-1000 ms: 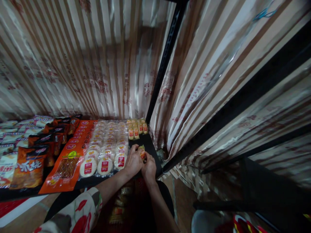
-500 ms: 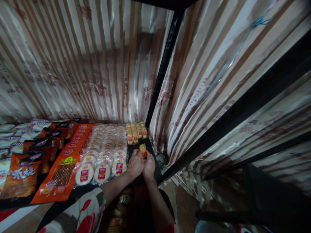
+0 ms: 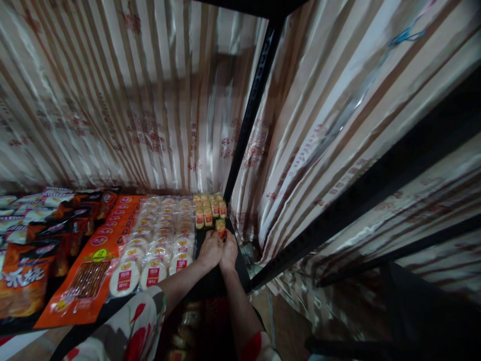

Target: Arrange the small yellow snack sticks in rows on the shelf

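Between my two hands is a small yellow snack packet (image 3: 220,227) with a red label, held upright over the dark shelf (image 3: 235,265). My left hand (image 3: 211,249) closes on it from the left, and my right hand (image 3: 228,250) closes on it from the right. The hands touch each other, and the fingertips are partly hidden behind them. Just beyond stand rows of matching yellow packets (image 3: 204,216) in the shelf's back corner. Left of my left hand lie rows of round white crackers (image 3: 153,275) in clear wrappers with red labels.
Further left are long orange snack bags (image 3: 80,286) and orange-and-black bags (image 3: 28,281). A black metal post (image 3: 250,115) rises at the corner, and a striped sheet (image 3: 150,100) hangs behind. Below the shelf, more wrapped packets (image 3: 188,321) show dimly.
My hands and the small packet have moved slightly towards the standing rows, the packet now close to the front ones. The view has shifted a little.
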`<action>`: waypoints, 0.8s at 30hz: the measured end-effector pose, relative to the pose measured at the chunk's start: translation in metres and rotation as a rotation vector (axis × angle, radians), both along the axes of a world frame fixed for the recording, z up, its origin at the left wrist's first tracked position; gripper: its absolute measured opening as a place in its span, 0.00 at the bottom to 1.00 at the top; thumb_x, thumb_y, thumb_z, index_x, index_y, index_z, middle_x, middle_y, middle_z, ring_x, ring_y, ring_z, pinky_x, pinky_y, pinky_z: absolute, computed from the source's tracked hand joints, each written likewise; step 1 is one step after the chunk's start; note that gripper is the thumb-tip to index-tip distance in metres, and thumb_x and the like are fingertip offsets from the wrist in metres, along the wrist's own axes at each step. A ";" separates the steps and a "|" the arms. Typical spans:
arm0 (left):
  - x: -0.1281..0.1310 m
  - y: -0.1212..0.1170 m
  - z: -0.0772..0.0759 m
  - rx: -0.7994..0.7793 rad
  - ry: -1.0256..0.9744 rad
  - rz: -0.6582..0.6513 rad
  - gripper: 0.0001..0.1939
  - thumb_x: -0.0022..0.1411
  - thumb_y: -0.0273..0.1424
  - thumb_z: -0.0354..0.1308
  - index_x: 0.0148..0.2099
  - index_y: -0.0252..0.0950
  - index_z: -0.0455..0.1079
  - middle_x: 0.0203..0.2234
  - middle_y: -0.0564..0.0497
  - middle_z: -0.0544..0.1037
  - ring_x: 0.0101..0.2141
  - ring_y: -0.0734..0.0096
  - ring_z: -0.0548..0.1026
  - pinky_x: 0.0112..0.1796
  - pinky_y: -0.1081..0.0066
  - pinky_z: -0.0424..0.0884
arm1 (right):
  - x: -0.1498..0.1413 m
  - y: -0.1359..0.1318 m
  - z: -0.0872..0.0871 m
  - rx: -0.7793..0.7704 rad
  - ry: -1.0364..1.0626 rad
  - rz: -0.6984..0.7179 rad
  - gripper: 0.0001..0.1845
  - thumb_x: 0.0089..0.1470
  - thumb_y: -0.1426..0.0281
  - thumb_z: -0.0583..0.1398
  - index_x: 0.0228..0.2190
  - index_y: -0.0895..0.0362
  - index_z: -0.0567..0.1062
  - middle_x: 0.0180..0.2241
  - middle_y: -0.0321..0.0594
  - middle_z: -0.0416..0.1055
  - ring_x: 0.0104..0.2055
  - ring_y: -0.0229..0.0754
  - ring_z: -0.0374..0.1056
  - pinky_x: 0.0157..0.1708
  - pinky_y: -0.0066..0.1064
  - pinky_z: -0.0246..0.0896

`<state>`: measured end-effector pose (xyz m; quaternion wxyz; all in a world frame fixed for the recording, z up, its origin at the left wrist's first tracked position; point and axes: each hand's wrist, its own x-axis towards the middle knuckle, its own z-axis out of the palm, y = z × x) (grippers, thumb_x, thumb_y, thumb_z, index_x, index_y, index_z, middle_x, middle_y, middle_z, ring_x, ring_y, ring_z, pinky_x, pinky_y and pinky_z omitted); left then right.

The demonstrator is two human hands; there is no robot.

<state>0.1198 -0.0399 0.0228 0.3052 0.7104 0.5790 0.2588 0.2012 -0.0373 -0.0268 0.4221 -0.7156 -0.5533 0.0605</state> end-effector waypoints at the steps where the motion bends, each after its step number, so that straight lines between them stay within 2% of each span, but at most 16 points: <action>1: 0.001 0.002 -0.001 -0.002 -0.013 0.003 0.19 0.60 0.26 0.41 0.51 0.29 0.64 0.48 0.40 0.66 0.48 0.68 0.67 0.49 0.73 0.62 | 0.000 0.002 0.000 0.003 0.005 0.001 0.22 0.50 0.70 0.49 0.45 0.64 0.69 0.38 0.52 0.70 0.40 0.48 0.66 0.40 0.36 0.60; 8: 0.005 0.018 -0.006 0.006 -0.091 0.015 0.19 0.59 0.26 0.42 0.51 0.28 0.64 0.50 0.39 0.65 0.50 0.68 0.66 0.51 0.73 0.60 | 0.005 0.023 -0.004 0.025 0.021 0.011 0.21 0.49 0.71 0.50 0.44 0.63 0.69 0.36 0.50 0.71 0.38 0.48 0.66 0.39 0.37 0.60; 15: 0.005 0.030 0.000 -0.017 -0.097 0.040 0.19 0.59 0.25 0.42 0.50 0.27 0.65 0.50 0.38 0.66 0.51 0.67 0.65 0.53 0.72 0.59 | 0.007 0.043 -0.011 0.070 0.042 -0.002 0.21 0.50 0.69 0.50 0.44 0.63 0.69 0.38 0.50 0.70 0.40 0.47 0.66 0.40 0.36 0.59; 19: 0.002 0.035 0.001 0.005 -0.103 0.056 0.17 0.59 0.25 0.42 0.47 0.31 0.67 0.49 0.42 0.69 0.52 0.68 0.64 0.54 0.70 0.58 | 0.006 0.052 -0.014 0.077 0.029 -0.027 0.21 0.50 0.67 0.50 0.44 0.63 0.69 0.37 0.50 0.70 0.40 0.47 0.65 0.40 0.37 0.59; 24: 0.001 0.038 -0.002 -0.044 -0.088 0.074 0.20 0.58 0.25 0.43 0.52 0.29 0.63 0.54 0.40 0.65 0.57 0.67 0.58 0.57 0.70 0.51 | 0.005 0.060 -0.013 0.048 0.017 -0.016 0.22 0.50 0.67 0.51 0.45 0.65 0.69 0.38 0.53 0.69 0.41 0.49 0.65 0.41 0.37 0.59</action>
